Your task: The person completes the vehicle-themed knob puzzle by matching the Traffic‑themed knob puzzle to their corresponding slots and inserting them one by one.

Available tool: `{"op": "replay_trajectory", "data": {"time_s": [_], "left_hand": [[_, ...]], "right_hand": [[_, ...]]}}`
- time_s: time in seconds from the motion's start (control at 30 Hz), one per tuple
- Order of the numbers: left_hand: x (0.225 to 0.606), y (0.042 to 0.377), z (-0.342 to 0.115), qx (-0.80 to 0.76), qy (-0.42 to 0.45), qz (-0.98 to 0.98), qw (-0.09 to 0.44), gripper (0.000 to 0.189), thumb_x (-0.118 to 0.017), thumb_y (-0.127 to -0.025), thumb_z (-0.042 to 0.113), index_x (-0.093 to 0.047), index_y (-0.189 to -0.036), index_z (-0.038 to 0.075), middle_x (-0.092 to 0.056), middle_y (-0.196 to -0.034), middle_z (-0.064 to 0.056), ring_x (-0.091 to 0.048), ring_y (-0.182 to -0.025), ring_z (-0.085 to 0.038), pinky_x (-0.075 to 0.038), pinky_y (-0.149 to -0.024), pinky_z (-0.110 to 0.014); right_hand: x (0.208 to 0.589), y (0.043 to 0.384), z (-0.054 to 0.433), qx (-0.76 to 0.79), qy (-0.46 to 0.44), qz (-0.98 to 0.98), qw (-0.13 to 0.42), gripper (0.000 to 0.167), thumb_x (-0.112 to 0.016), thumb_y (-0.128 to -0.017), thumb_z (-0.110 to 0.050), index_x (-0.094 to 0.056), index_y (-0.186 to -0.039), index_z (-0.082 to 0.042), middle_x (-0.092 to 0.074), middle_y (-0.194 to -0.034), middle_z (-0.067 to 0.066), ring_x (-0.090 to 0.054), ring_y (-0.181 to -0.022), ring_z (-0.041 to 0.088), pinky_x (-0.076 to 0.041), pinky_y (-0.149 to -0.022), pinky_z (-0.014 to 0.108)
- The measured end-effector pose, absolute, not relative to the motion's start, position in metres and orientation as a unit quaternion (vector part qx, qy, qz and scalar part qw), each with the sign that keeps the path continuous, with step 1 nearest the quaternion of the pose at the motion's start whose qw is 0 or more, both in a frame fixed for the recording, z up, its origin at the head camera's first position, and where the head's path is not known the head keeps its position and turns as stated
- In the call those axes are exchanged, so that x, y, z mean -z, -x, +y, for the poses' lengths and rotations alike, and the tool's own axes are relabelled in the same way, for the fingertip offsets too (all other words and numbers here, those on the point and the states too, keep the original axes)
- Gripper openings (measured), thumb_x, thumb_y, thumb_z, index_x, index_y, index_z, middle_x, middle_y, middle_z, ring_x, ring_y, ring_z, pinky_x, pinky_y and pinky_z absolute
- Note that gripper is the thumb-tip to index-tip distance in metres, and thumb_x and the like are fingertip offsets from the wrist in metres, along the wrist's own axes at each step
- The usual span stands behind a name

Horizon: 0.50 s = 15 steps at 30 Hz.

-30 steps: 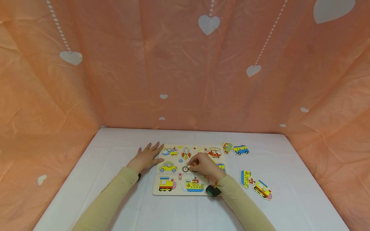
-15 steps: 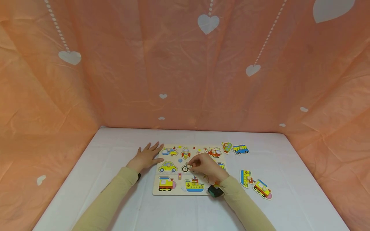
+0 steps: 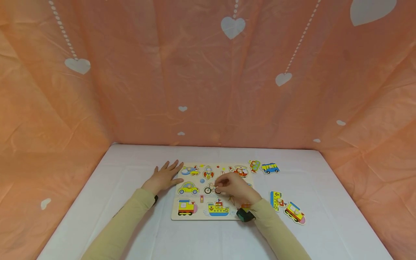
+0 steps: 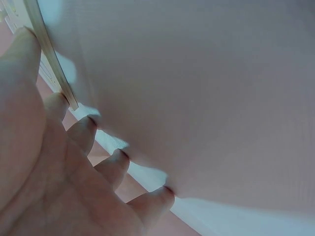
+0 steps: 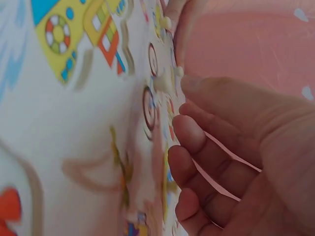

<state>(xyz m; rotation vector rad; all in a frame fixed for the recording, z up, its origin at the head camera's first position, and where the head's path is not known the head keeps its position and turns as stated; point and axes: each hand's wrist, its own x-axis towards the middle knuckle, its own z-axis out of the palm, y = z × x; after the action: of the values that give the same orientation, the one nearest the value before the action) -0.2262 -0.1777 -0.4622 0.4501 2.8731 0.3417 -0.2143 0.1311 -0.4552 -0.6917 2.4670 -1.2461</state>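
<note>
A wooden puzzle board (image 3: 174, 216) printed with vehicles lies on the table. My left hand (image 3: 161, 180) rests at its left side with fingers spread; the thumb lies on the board's edge in the left wrist view, the other fingertips touching the white cloth. Over the board's middle is my right hand (image 3: 237, 188), fingers loosely bent beside the bicycle piece (image 3: 208, 189). In the right wrist view the bicycle's knob (image 5: 164, 83) shows a small gap from the thumb tip. My right hand and wrist cover part of the board's right side.
Right of the board lie loose knobbed pieces: a blue bus (image 3: 270, 168), a ship (image 3: 276, 200), a train (image 3: 295, 213) and a yellow-green piece (image 3: 255, 166). A car piece (image 3: 188, 187) sits in the board. Orange cloth (image 3: 208, 90) with hearts hangs behind the table.
My right hand has let go of the bicycle's knob and shifted slightly to the right, uncovering more of the bicycle. The left hand stays in place.
</note>
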Motion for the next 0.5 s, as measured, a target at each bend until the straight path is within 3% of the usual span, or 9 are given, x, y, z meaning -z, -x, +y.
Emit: {"op": "replay_trajectory", "data": {"time_s": [0.27, 0.5], "left_hand": [[0.461, 0.225, -0.177, -0.118, -0.152, 0.975, 0.109, 0.075, -0.053, -0.092, 0.053, -0.027, -0.152, 0.015, -0.021, -0.157, -0.013, -0.015, -0.139, -0.047, -0.012, -0.102, -0.073], [0.458, 0.224, -0.177, -0.119, -0.15, 0.975, 0.111, 0.075, -0.053, -0.092, 0.053, -0.027, -0.152, 0.016, -0.02, -0.157, -0.012, -0.014, -0.14, -0.047, -0.012, -0.103, -0.072]], "right_hand": [[0.446, 0.221, 0.155, 0.403, 0.283, 0.865, 0.093, 0.02, -0.073, -0.085, -0.011, -0.072, -0.103, -0.002, -0.066, -0.088, -0.001, -0.059, -0.076, 0.012, -0.05, -0.065, 0.025], [0.438, 0.223, 0.181, 0.407, 0.298, 0.86, 0.081, 0.025, -0.071, -0.086, -0.008, -0.069, -0.11, 0.0, -0.068, -0.101, 0.009, -0.061, -0.086, 0.016, -0.052, -0.074, 0.029]]}}
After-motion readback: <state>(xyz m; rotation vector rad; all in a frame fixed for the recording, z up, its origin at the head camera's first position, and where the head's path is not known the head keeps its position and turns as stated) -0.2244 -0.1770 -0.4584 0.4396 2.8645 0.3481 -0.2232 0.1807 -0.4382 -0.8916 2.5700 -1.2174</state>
